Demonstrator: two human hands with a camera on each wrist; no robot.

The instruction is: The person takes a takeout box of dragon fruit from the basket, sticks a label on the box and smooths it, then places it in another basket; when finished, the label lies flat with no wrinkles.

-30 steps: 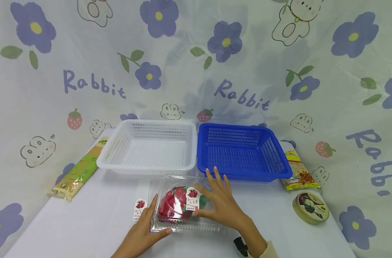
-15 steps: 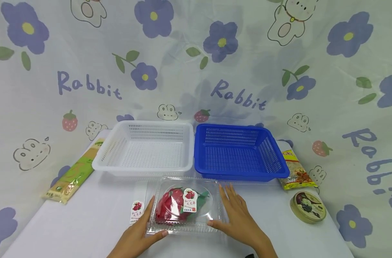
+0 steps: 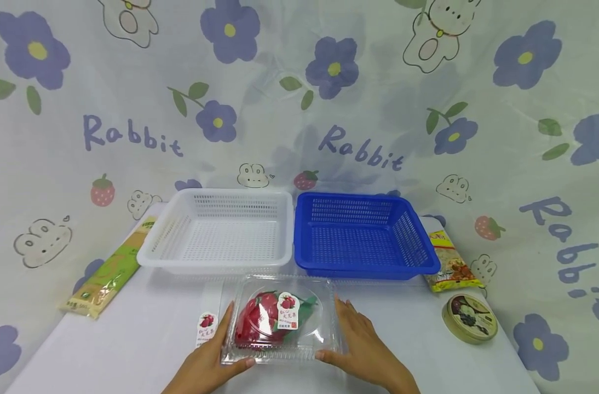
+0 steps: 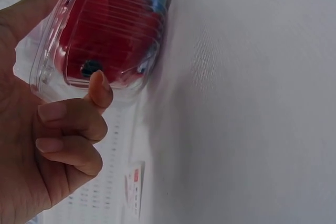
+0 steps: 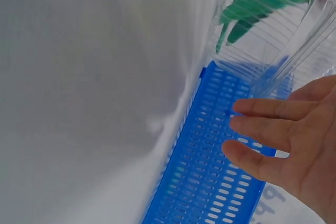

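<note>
A clear plastic clamshell box (image 3: 311, 334) lies near the front of the white table in the head view. Inside it are red fruit (image 3: 254, 320) and green leaves, and a white sticker (image 3: 288, 311) with a red fruit picture is on the lid. My left hand (image 3: 208, 353) holds the box's left side, thumb at the front edge; in the left wrist view its other fingers (image 4: 79, 124) curl beside the box. On the right side my right hand (image 3: 366, 345) grips the box, thumb at the front corner, index finger along the side.
Behind the box stand a white basket (image 3: 216, 269) and a blue basket (image 3: 363, 272), side by side. A second sticker (image 3: 206, 327) lies left of the box. A long green-and-tan packet (image 3: 107, 273) is far left; a yellow packet (image 3: 452, 262) and round tin (image 3: 469, 318) are far right.
My right hand has moved off the lid, where its spread fingers were by the sticker, to the box's right side. The left hand stays at the left side. The head view has shifted slightly.
</note>
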